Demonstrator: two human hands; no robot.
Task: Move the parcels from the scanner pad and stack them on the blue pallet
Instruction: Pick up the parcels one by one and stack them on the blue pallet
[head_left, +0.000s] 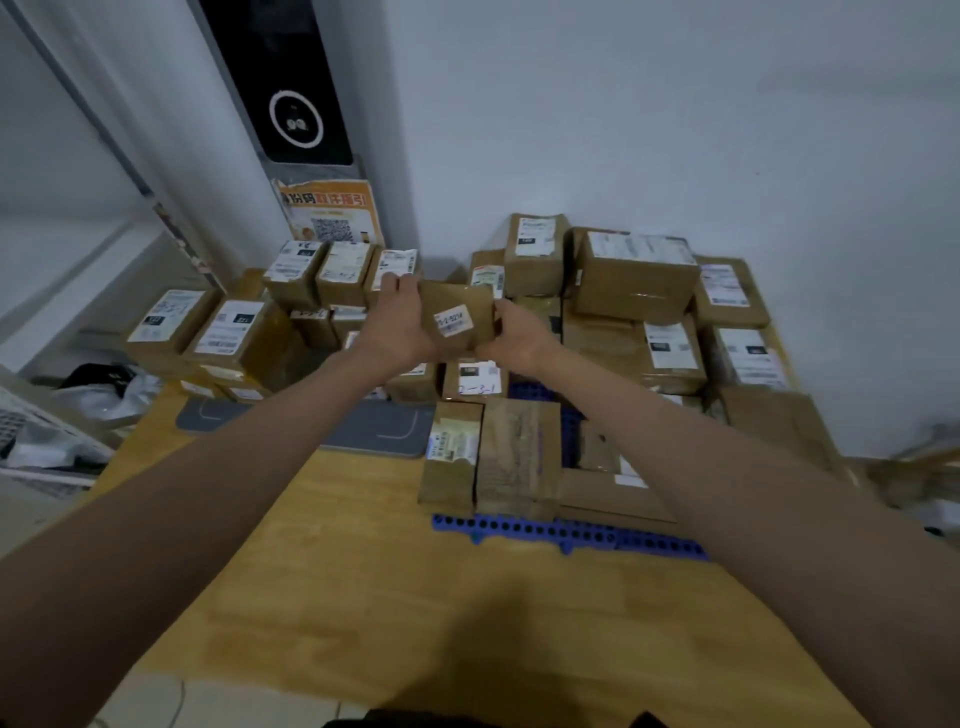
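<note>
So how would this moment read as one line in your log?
stage: carrying | left hand and right hand: hold small box | position: above stacked boxes | blue pallet: partly filled | grey pad: bare

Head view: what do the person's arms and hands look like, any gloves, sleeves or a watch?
Both hands are bare: left hand, right hand. No gloves, rings or watch show. Both forearms are uncovered to the frame edge, with no sleeve, strap or marking in view.
</note>
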